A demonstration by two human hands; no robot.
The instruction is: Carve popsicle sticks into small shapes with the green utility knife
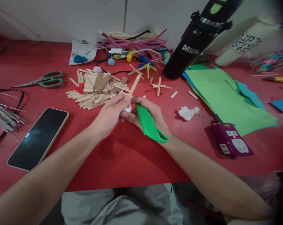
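Observation:
Both of my hands meet over the middle of the red table [122, 156]. My right hand [150, 114] is closed round a green utility knife [149, 125], whose handle sticks out toward me. My left hand [113, 114] pinches a small white piece [127, 109] against the knife's front end. Just beyond my fingers lies a pile of wooden craft sticks [96, 89] with a brown cardboard piece on top.
A phone [38, 139] lies at the left, scissors [44, 80] behind it. A crumpled white tissue [188, 112], green paper sheets [225, 97], a purple power strip [230, 140], a black bottle [195, 40] and pipe cleaners [136, 45] sit to the right and back.

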